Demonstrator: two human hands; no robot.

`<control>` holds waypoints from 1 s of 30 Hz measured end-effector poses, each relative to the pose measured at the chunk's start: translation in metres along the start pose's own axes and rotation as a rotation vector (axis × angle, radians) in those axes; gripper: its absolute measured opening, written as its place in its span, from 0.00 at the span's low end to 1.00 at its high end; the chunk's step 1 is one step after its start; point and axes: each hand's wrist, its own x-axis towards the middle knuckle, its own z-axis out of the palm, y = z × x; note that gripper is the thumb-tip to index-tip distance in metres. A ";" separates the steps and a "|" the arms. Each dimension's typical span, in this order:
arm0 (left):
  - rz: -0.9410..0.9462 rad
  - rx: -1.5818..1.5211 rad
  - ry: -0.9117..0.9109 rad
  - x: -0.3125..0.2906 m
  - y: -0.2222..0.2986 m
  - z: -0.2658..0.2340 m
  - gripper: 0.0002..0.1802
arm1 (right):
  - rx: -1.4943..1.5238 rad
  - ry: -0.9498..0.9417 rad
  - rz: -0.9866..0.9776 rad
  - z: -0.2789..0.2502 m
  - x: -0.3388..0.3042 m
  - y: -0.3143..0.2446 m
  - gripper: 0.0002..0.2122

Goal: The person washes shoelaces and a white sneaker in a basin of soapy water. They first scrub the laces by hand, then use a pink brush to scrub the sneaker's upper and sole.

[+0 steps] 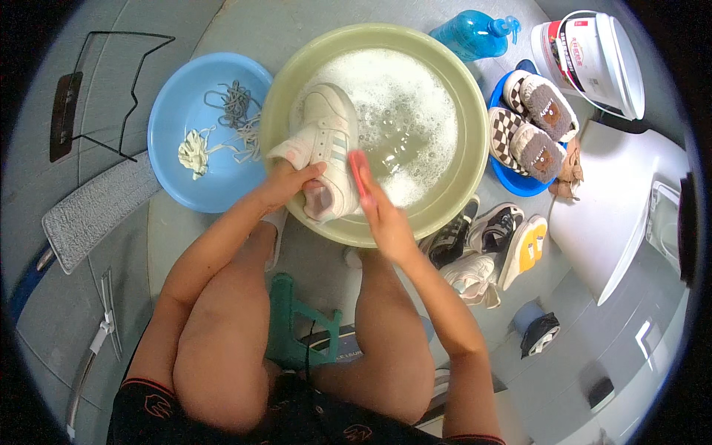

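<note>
A white sneaker with pale stripes and no laces is held over the left side of a wide yellow-green basin, its toe pointing away from me. Foamy water fills the basin. My left hand is closed on the shoe near its opening, thumb over the upper edge. In my right hand is a pink brush, pressed along the right side of the sneaker. The brush's bristles are hidden from this side.
Loose laces lie in a light blue basin at left. At right are a blue pump bottle, a white bucket, slippers in a blue basin, and several shoes. A green stool stands between my legs.
</note>
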 end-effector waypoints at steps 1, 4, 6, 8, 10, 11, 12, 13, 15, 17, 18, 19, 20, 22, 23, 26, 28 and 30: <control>0.022 0.007 -0.010 0.002 -0.001 -0.002 0.24 | 0.029 0.027 0.006 0.001 0.022 0.001 0.23; 0.070 -0.014 -0.019 0.006 -0.006 -0.005 0.25 | 0.132 0.094 -0.016 0.013 0.030 0.002 0.22; 0.075 -0.036 -0.008 0.006 -0.009 -0.004 0.25 | 0.103 0.082 -0.071 0.017 0.005 0.011 0.22; 0.067 -0.049 0.006 0.005 -0.009 0.000 0.25 | 0.080 0.019 -0.086 0.010 -0.026 0.016 0.22; 0.037 0.007 0.022 0.003 -0.003 0.002 0.25 | 0.061 -0.072 -0.019 0.000 -0.035 0.010 0.21; 0.022 0.036 0.026 0.003 -0.001 0.003 0.25 | 0.053 -0.103 0.035 -0.005 -0.034 0.003 0.21; 0.025 0.021 0.018 0.003 -0.002 0.002 0.25 | 0.045 -0.135 0.089 -0.007 -0.033 0.000 0.21; 0.029 0.007 0.005 0.002 -0.001 0.002 0.24 | 0.041 -0.083 0.086 -0.006 -0.023 -0.003 0.22; 0.038 -0.009 -0.013 0.002 0.000 0.001 0.24 | 0.043 0.013 0.065 0.003 0.012 -0.007 0.24; 0.040 -0.017 -0.032 0.003 0.001 -0.003 0.23 | 0.057 0.021 0.132 0.007 0.028 -0.012 0.24; 0.044 -0.011 -0.029 0.004 0.001 -0.003 0.23 | 0.064 0.025 0.166 0.008 0.031 -0.013 0.24; 0.042 -0.009 -0.016 0.003 -0.002 -0.004 0.23 | 0.079 -0.005 0.134 0.013 0.023 -0.010 0.23; 0.048 -0.012 -0.016 0.004 -0.002 -0.003 0.23 | 0.082 -0.026 0.102 0.012 0.004 -0.006 0.22; 0.008 0.026 -0.016 0.005 0.000 -0.001 0.23 | 0.065 -0.097 0.077 -0.001 -0.028 0.000 0.21; -0.012 0.046 -0.013 0.003 0.000 -0.001 0.23 | 0.046 -0.150 0.083 -0.012 -0.042 0.001 0.21; -0.012 -0.106 -0.046 0.005 -0.004 -0.003 0.23 | 0.078 -0.082 0.121 -0.034 -0.050 0.009 0.20; -0.002 -0.143 -0.076 0.000 0.000 -0.002 0.23 | 0.157 0.038 0.273 -0.047 -0.041 0.006 0.21; -0.019 -0.169 -0.095 -0.006 0.007 -0.002 0.23 | 0.097 0.287 0.126 -0.044 -0.017 0.036 0.23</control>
